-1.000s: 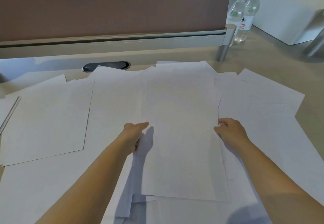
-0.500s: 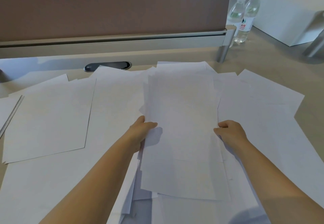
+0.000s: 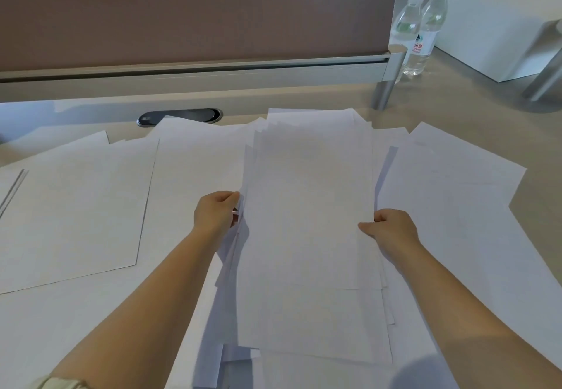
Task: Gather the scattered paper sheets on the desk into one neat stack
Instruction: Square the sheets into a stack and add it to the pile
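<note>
A loose bundle of white paper sheets (image 3: 307, 230) lies in the middle of the desk, its edges uneven. My left hand (image 3: 216, 214) grips the bundle's left edge, fingers curled under it. My right hand (image 3: 390, 228) grips the right edge, thumb on top. More white sheets lie spread flat around it: a large one at the left (image 3: 79, 212), others at the right (image 3: 450, 194) and underneath.
A brown partition with a grey rail (image 3: 194, 75) runs along the back, with a dark cable grommet (image 3: 179, 116) below it. Two water bottles (image 3: 416, 29) and a white box (image 3: 498, 29) stand at the back right. Bare desk (image 3: 456, 99) shows there.
Both hands have closed in on the bundle's side edges and lifted it a little off the sheets below. The right edge now casts a shadow. The sheets sit closer together.
</note>
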A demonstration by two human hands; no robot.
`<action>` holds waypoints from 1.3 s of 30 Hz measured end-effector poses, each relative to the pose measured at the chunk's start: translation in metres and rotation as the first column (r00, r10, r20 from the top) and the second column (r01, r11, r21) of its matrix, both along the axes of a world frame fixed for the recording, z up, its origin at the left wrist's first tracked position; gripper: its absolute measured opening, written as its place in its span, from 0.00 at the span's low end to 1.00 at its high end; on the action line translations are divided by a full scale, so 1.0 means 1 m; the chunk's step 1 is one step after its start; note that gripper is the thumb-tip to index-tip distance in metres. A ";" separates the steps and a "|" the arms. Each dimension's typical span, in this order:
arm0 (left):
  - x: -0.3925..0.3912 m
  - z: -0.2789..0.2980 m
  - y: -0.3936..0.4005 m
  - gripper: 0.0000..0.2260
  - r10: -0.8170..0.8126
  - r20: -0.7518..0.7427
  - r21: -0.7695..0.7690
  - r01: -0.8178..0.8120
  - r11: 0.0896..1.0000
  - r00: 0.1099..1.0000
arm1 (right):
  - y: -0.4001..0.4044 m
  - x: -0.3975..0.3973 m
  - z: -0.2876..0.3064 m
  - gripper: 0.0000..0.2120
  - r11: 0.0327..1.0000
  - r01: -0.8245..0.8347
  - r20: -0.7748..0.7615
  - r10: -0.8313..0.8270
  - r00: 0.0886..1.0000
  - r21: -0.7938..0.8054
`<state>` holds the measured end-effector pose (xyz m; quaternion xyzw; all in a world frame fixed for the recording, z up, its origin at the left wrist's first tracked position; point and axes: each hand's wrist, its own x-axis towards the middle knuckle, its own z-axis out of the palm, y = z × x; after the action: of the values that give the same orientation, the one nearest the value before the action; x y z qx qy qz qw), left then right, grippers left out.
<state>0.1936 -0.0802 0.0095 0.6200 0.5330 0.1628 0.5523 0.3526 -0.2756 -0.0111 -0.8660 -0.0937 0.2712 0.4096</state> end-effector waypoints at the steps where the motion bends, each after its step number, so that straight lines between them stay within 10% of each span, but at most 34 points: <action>1: -0.001 -0.001 0.001 0.14 -0.003 -0.010 0.019 0.003 1.000 1.000 | 0.000 0.002 -0.002 0.23 1.000 0.017 0.032 -0.017 0.999 -0.018; 10: -0.036 0.008 0.010 0.12 -0.165 -0.077 -0.206 0.147 0.968 0.983 | -0.006 0.009 0.001 0.04 0.988 0.148 0.115 -0.151 0.982 0.038; 15: -0.048 0.016 -0.003 0.06 -0.558 -0.454 -0.372 0.421 0.827 0.695 | -0.002 0.003 -0.003 0.05 0.995 0.038 0.010 -0.037 0.999 -0.093; 20: -0.043 0.007 0.000 0.07 -0.352 -0.297 -0.180 0.310 0.934 0.888 | 0.003 -0.006 0.008 0.10 0.984 -0.045 0.098 0.062 0.993 -0.171; 25: -0.027 0.002 -0.023 0.21 -0.415 -0.198 -0.284 0.353 0.892 0.888 | 0.006 -0.016 0.002 0.09 0.992 -0.048 0.040 0.053 0.998 -0.118; 33: -0.023 0.005 -0.030 0.15 -0.243 0.000 -0.510 0.209 0.834 0.970 | -0.011 -0.006 0.013 0.15 0.997 0.075 -0.213 -0.067 0.975 0.028; 39: -0.007 -0.011 -0.048 0.06 -0.463 -0.246 -0.174 0.432 0.885 0.851 | -0.015 -0.006 0.014 0.02 0.997 0.026 -0.149 -0.016 0.989 0.070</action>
<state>0.1867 -0.1281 -0.0015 0.7118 0.4550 -0.0900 0.5275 0.3464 -0.2904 0.0027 -0.8291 -0.0635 0.3271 0.4489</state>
